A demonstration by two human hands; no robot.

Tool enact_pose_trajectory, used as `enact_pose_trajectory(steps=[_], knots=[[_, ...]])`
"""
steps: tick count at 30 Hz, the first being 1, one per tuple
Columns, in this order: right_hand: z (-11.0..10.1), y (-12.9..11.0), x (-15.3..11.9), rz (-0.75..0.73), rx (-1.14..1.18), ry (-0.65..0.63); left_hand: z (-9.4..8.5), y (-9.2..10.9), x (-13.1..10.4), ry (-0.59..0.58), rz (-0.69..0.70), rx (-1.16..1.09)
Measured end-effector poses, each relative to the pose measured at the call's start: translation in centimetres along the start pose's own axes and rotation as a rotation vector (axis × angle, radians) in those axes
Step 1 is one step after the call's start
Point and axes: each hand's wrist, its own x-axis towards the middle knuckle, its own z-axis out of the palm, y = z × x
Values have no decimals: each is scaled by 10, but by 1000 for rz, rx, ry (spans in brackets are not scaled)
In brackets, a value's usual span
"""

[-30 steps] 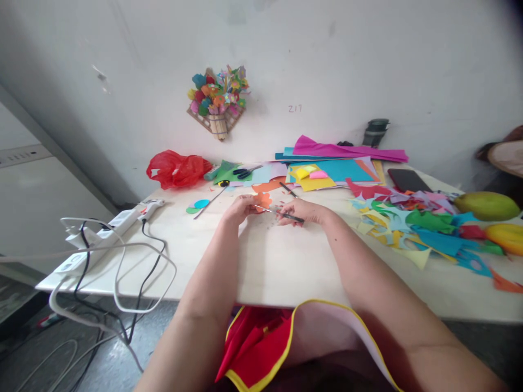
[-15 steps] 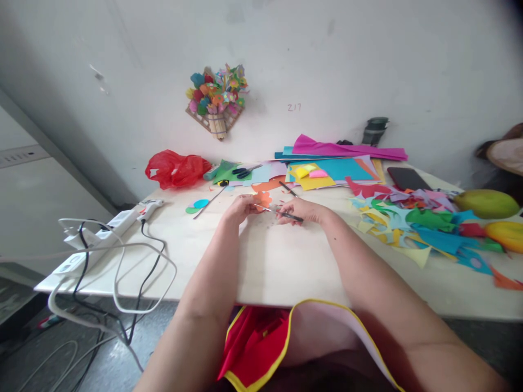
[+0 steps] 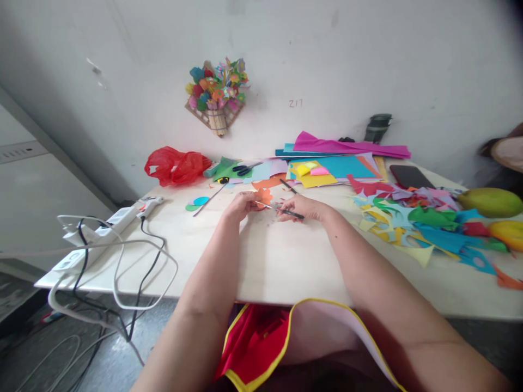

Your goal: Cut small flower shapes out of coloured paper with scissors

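Observation:
Over the middle of the table, my left hand (image 3: 244,204) is closed in a pinch at the left edge of an orange paper flower (image 3: 263,195). My right hand (image 3: 297,208) is closed around a slim tool (image 3: 293,214) with a dark handle. Its thin silvery front points left and reaches my left fingertips, just in front of the flower. Exactly what kind of tool it is cannot be made out. Tiny dark bits lie on the tabletop under the hands. A dark pen-like stick (image 3: 288,186) lies behind my right hand.
Scissors (image 3: 243,170), a red plastic bag (image 3: 177,166) and stacked coloured paper (image 3: 347,167) line the back. Paper scraps (image 3: 417,223), a phone (image 3: 409,177) and a green fruit (image 3: 490,202) are at right. A power strip (image 3: 98,242) with loose cables occupies the left.
Both hands stay almost in place, with the tool and flower nearly still between them. The view has shifted very slightly.

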Motion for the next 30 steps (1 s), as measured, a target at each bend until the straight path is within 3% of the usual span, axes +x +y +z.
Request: enact_pose_trajectory(steps=[30], knots=[[-1, -1, 0, -10, 13, 2, 0, -1, 2, 35, 16, -40]])
